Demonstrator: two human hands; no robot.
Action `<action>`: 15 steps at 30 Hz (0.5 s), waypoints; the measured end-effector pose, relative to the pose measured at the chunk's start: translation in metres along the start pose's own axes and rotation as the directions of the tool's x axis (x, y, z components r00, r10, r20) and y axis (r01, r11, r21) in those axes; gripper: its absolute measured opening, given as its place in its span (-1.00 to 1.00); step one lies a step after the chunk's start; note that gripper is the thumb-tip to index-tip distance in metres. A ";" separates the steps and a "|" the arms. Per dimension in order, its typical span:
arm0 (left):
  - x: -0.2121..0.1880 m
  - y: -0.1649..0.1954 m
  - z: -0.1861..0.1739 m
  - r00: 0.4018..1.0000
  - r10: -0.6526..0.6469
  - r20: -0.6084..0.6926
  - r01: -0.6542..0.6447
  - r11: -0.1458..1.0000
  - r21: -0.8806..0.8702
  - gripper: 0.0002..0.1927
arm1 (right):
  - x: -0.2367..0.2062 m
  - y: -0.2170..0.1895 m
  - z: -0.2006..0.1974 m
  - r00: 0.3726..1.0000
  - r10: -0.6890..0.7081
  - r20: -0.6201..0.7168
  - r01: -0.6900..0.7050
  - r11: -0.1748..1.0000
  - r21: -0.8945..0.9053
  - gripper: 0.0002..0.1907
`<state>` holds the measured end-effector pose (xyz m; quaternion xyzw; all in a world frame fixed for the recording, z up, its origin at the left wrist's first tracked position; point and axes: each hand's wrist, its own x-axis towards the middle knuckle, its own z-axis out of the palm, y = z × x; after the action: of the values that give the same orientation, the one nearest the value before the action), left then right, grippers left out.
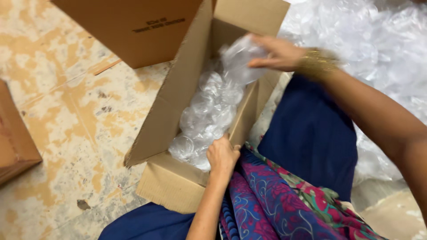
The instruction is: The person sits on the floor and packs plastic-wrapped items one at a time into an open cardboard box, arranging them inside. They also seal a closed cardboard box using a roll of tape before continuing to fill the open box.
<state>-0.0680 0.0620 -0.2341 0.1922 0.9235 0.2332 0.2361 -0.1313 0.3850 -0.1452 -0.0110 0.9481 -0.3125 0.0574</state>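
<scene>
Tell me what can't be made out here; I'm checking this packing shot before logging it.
Head view only:
- Bottom of the cardboard box: hidden under the clear plastic cups.
- Cup count: see-through and blurred together.
- Left hand fingertips: curled down among the cups inside the box.
- Right hand: motion-blurred, grip on the cup stack unclear.
- Plastic pile: cut off by the frame edge.

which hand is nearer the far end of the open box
Right. The right hand holds clear plastic over the cardboard box's far end; the left hand rests at its near end.
</scene>
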 end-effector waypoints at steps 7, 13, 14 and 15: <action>0.003 -0.007 0.003 1.000 0.009 -0.021 -0.008 1.000 0.016 -0.63 | 0.098 -0.064 0.121 0.845 0.396 0.359 -0.195 0.854 -0.482 0.06; 0.009 -0.016 0.007 1.000 0.029 -0.003 -0.029 1.000 0.005 -0.70 | 0.104 -0.095 0.128 0.807 0.480 0.345 -0.107 0.693 -0.713 0.34; 0.010 -0.017 0.007 0.999 0.033 -0.004 -0.033 0.999 0.001 -0.70 | 0.110 -0.094 0.121 0.881 0.425 0.206 -0.161 0.681 -0.715 0.35; 0.010 -0.017 0.007 0.999 0.032 -0.003 -0.032 0.999 -0.010 -0.70 | 0.117 -0.090 0.116 0.930 0.362 0.067 -0.210 0.672 -0.710 0.37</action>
<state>-0.0764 0.0547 -0.2519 0.2055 0.9195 0.2417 0.2321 -0.2359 0.2375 -0.1960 0.0861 0.9740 0.0801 0.1935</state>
